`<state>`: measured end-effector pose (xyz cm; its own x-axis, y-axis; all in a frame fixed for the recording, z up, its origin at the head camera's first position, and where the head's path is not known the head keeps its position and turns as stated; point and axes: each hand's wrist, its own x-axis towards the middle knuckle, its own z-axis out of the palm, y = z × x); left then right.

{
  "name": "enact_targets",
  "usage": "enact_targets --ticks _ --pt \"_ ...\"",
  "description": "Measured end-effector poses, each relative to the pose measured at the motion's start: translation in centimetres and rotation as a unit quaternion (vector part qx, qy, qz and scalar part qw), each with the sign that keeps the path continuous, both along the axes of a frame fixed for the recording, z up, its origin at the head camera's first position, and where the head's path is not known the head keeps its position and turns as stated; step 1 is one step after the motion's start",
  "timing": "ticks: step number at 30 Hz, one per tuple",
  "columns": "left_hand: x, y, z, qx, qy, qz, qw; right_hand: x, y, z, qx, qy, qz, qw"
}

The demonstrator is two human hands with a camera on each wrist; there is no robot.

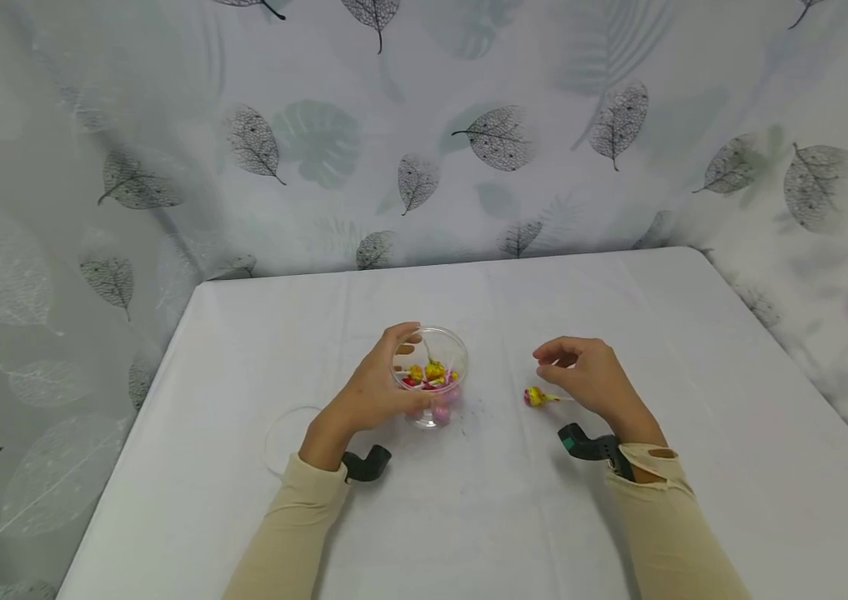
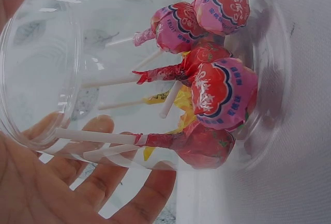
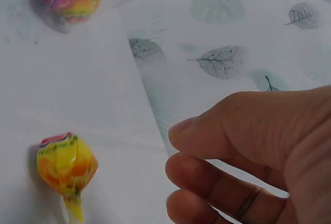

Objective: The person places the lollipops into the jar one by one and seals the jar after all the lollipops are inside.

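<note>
My left hand (image 1: 365,396) grips a clear plastic jar (image 1: 464,348), with the thumb on the near side and the fingers round the far side. The jar stands upright and uncovered on the table. Inside are several wrapped lollipops (image 2: 223,93), pink, red and yellow, most with white sticks pointing towards the mouth. To the jar's right, a yellow lollipop (image 1: 534,397) lies on the cloth, its stick towards the right. My right hand (image 1: 590,377) hovers just over that stick, fingers loosely bent and holding nothing. In the right wrist view a gap shows between the hand and the yellow lollipop (image 3: 67,164).
A thin clear round piece, seemingly a lid (image 1: 269,446), lies left of my left forearm. White cloth (image 1: 484,517) covers the table. Leaf-patterned curtains (image 1: 424,125) hang behind and at both sides. Each wrist wears a black camera mount (image 1: 584,443).
</note>
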<state>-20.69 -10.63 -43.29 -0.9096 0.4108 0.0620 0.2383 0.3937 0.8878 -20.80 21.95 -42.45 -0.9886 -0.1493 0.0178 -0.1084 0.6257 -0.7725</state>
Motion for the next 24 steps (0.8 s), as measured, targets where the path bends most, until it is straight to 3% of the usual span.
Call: enact_targets --ticks 6,14,24 --pt "-0.1 -0.1 0.0 0.006 -0.003 -0.003 1.0000 0.4 1.6 -1.0 0.058 -0.008 0.005 0.9983" --pt "0.0 -0.1 0.1 0.002 0.000 -0.001 1.0000 0.7 2.8 -1.8 0.119 -0.057 0.013 0.9912" --pt "0.0 -0.2 0.0 0.012 -0.001 -0.007 0.9999 0.6 3.0 -3.0 0.161 -0.048 0.029 0.9854"
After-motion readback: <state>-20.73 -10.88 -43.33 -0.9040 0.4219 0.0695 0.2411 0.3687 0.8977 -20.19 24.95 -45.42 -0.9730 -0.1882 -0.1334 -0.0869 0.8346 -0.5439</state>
